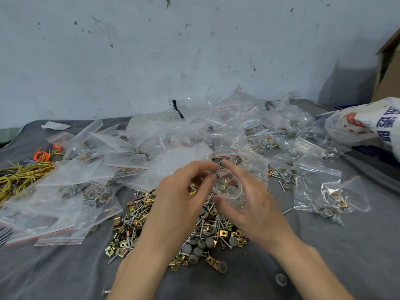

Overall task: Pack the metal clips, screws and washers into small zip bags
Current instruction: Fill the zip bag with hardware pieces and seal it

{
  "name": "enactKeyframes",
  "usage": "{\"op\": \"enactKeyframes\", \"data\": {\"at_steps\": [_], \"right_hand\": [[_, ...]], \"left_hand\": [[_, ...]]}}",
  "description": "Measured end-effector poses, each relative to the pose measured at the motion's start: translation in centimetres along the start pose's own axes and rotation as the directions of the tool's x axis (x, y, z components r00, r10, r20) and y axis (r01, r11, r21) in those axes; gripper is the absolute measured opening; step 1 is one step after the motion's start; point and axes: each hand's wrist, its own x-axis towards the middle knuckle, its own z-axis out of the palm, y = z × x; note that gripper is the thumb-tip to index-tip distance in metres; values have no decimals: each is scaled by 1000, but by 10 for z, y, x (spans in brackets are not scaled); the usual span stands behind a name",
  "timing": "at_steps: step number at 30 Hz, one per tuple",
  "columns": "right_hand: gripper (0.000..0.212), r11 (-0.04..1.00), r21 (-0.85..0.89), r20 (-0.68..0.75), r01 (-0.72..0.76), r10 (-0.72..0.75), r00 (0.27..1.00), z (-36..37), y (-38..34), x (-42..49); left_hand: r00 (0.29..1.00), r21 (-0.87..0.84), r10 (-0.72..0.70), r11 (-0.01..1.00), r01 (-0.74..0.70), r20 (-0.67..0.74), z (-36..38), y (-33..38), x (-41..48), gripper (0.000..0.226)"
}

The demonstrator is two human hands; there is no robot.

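Grip: left hand [179, 195] and right hand [253, 204] pinch one zip bag [232, 192] over the hardware pile [134, 224], bare cloth [324, 256] nearer.

I count two hands, the left hand [179, 191] and the right hand [249, 200], one open zip bag [232, 192] and one pile of hardware [134, 224]. The other zip bags [318, 187] are too many to count.

zip bags [318, 187]: clear, thin red stripe along the seal
metal clips [224, 233]: yellow-gold, iridescent tint
screws [138, 213]: silver
washers [208, 242]: dull grey
cloth [324, 245]: plain dark grey
wall [151, 50]: pale blue, dark flecks and scuffs
elastic cords [21, 174]: yellow-green, a few orange
sack [363, 124]: white, red and blue print
cardboard box [389, 61]: brown
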Motion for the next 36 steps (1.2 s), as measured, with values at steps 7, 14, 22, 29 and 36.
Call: {"op": "enactKeyframes", "data": {"at_steps": [7, 14, 22, 29, 36], "right_hand": [[64, 1000, -5, -4, -11, 11, 1000, -3, 1, -1], [63, 995, 45, -36, -89, 91, 995, -9, 7, 3], [65, 987, 85, -71, -138, 144, 987, -15, 5, 7], [65, 985, 71, -53, -154, 158, 986, -15, 5, 6], [66, 986, 57, -41, -156, 158, 987, -16, 4, 4]], "left_hand": [[997, 35, -63, 997, 64, -32, -6, -7, 2, 42], [957, 329, -264, 920, 212, 122, -15, -30, -4, 28], [918, 586, -277, 808, 63, 283, 8, -38, -12, 36], [871, 687, -354, 726, 27, 340, 12, -46, -12, 29], [856, 731, -393, 682, 27, 335, 8, -39, -14, 25]]}}
